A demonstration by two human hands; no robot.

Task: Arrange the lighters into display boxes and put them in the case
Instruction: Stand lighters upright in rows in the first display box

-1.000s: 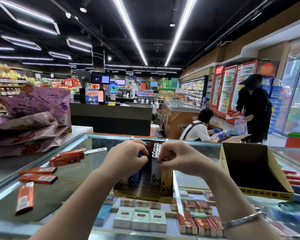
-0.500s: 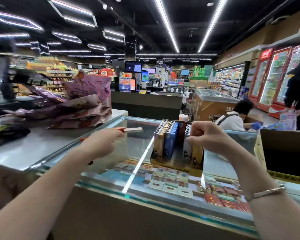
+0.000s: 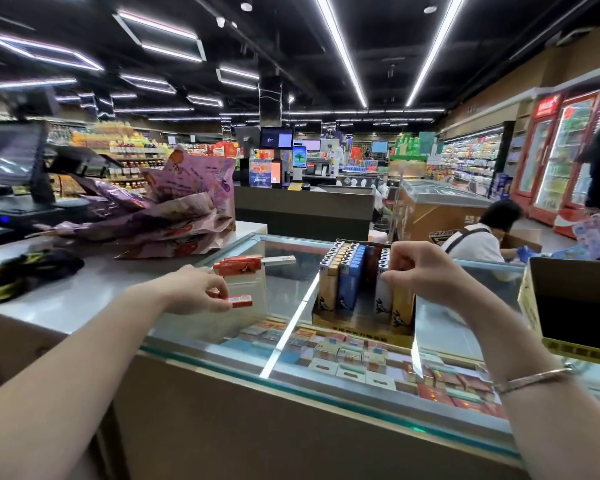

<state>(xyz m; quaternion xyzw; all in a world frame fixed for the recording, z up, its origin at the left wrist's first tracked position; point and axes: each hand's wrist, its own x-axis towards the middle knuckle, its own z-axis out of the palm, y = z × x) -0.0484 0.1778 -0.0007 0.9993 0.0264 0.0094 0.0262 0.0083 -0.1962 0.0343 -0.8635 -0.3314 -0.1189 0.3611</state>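
Presently left hand point(image 3: 198, 289) pinches a red lighter point(image 3: 240, 301) at its fingertips; right hand point(image 3: 420, 271) curls round white lighters point(image 3: 383, 289) standing in the display box point(image 3: 361, 329) beneath its fingers.

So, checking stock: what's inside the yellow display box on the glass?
The display box holds upright lighters in rows, with an empty gap mid-box. The right hand hides some.

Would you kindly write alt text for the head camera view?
At a shop's glass counter, a person's left hand pinches a red lighter while the right hand grips lighters standing in a display box. More red lighters lie behind on the glass.
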